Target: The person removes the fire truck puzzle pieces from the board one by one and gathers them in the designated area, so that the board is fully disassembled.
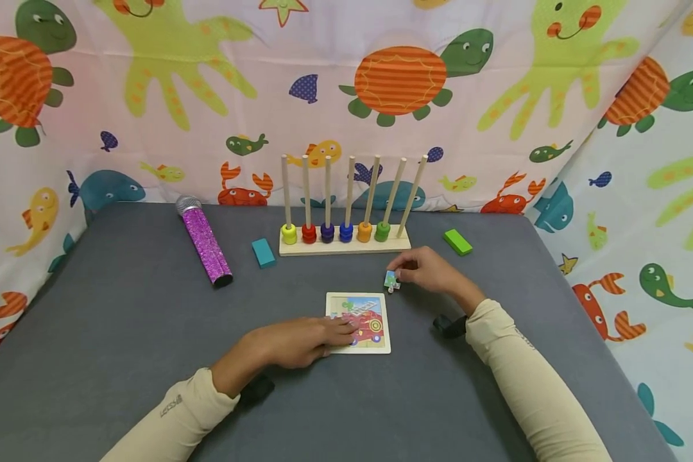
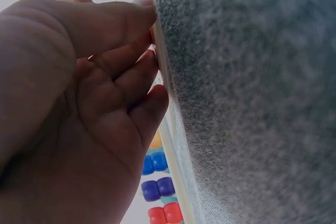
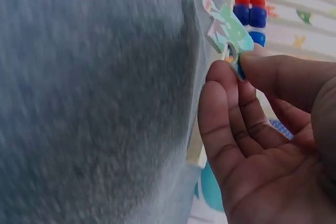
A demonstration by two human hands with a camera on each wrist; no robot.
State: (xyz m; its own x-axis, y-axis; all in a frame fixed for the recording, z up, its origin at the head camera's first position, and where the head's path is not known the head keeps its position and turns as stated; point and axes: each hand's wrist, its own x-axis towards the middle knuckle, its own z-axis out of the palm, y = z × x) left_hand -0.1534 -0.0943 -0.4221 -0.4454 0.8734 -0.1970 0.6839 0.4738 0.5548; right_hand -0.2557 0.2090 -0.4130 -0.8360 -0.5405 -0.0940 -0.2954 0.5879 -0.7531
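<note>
A square jigsaw puzzle (image 1: 371,346) with a red fire truck picture and a pale frame lies on the grey table. My left hand (image 1: 303,340) rests on its left side, fingers reaching over the picture. The left wrist view shows that hand's thumb (image 2: 115,22) and fingertips close to the tabletop. To the right of the puzzle and farther back, my right hand (image 1: 430,273) pinches a small puzzle piece (image 1: 391,281) between thumb and fingers. From the right wrist, the puzzle piece (image 3: 229,29) appears green and blue, tilted, with its knobs pointing away from the palm.
Behind the puzzle stands a wooden peg rack (image 1: 346,249) with coloured beads on upright pegs. A purple glitter microphone (image 1: 206,242) and a blue block (image 1: 264,253) lie to the left. A green block (image 1: 458,242) is at right, beyond my right hand. A patterned curtain (image 1: 323,64) backs the table.
</note>
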